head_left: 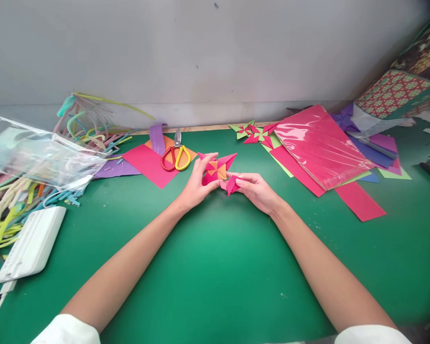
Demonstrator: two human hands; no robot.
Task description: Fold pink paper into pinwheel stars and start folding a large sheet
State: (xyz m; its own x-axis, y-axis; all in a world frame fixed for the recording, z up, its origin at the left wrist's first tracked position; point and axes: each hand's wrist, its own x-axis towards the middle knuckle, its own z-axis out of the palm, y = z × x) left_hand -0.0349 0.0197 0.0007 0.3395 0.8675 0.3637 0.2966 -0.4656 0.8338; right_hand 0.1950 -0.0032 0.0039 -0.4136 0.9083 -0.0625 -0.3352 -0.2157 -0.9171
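Note:
My left hand (198, 185) grips a folded paper star (218, 169) in pink-red and orange by its left side, with the thumb below it. Two of its pink points stick out past the fingers at the top. The lower right point of the star (232, 185) is pinched between the thumb and fingers of my right hand (256, 190). Part of the star lies hidden behind the fingers. Both hands hold it above the green table (208, 267).
Scissors (177, 153) with red and yellow handles lie on orange and pink paper (150, 165) behind my left hand. Finished paper stars (260, 134) and a wrapped pink paper pack (322, 148) are at right. Pipe cleaners (17, 200) and a white power strip (34, 241) sit left.

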